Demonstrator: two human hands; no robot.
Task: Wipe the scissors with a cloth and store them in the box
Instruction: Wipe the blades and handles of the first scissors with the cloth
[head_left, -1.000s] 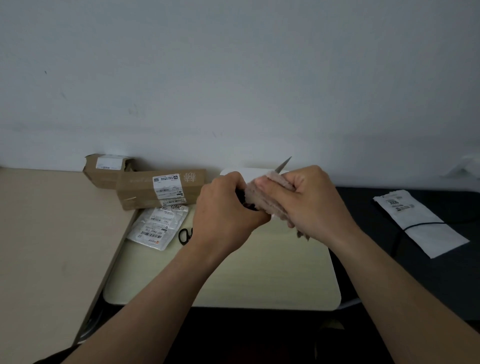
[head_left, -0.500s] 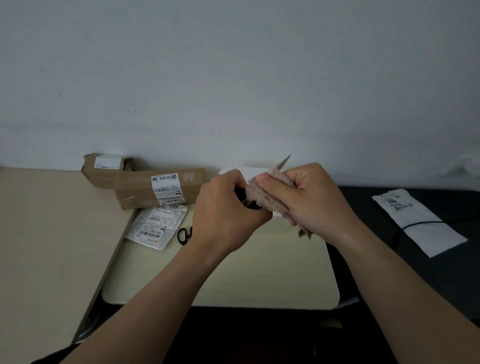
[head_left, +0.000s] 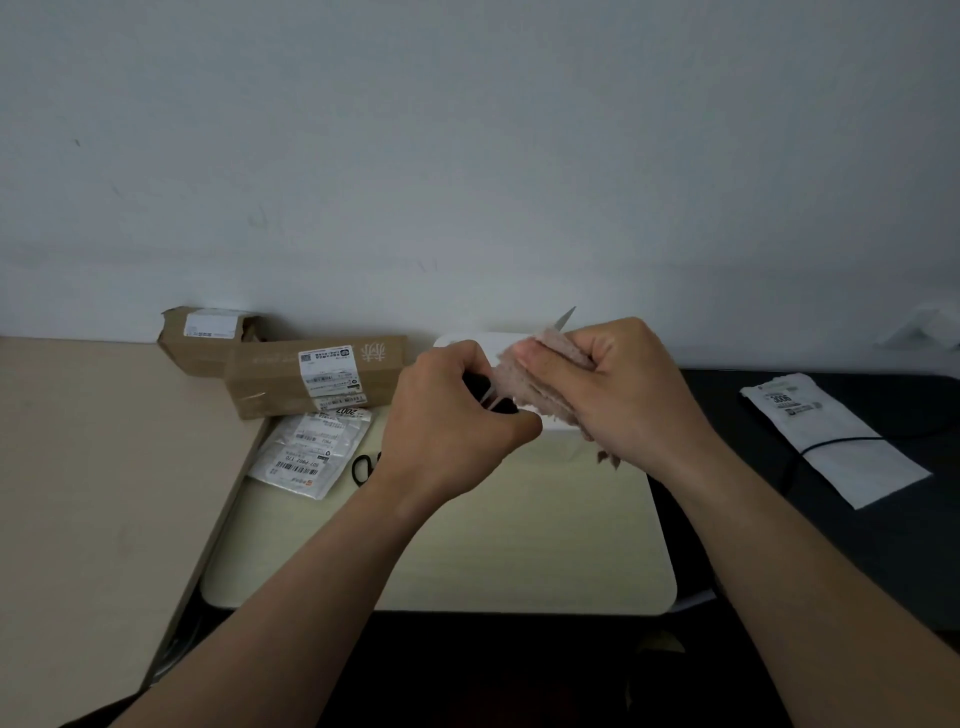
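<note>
A moment ago the fuzzy pinkish-brown cloth (head_left: 543, 382) was pressed right up against the left hand (head_left: 457, 421). Now the right hand (head_left: 628, 395) has slid the cloth a little way to the right, along the blades. A bit of shiny metal shows in the gap between the two hands. I think this means one wipe is running from the handle end toward the tip, so the cleaning is part way done and the putting away has not begun. The black-handled metal scissors (head_left: 563, 319) are held up in the air over the far side of the pale cream table top (head_left: 519, 545), not lying on it. The left hand's fingers are curled tight round the black handle. The right hand's thumb and fingers pinch the cloth, folded over the blades. Most of the blades are hidden. Only the sharp grey tip pokes out past the cloth, pointing up and away toward the wall. It looks thin and pointy, and the blades seem closed together. Just behind the hands is a white rounded thing (head_left: 462, 341), and on the far left lies a long brown cardboard box (head_left: 270, 379). I cannot tell which one the scissors go in.
</note>
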